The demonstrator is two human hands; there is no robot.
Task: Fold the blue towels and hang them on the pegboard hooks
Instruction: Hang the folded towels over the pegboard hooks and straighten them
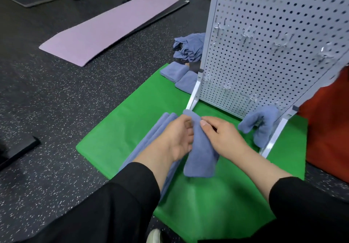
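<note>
Left hand [178, 138] and right hand [221, 137] pinch folded towel [200, 155]; keep layers aligned, drape centre over pegboard hook [226, 88].

One head-worn view — close above, facing forward and down toward the pegboard [273, 40]

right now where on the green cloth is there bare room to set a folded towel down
Bare green cloth lies left of the towel pile, up to the two folded towels. More lies near the person, below the held towel. It is crowded by the pegboard foot, where both hands, left and right, grip that towel and a hung towel droops.
</note>
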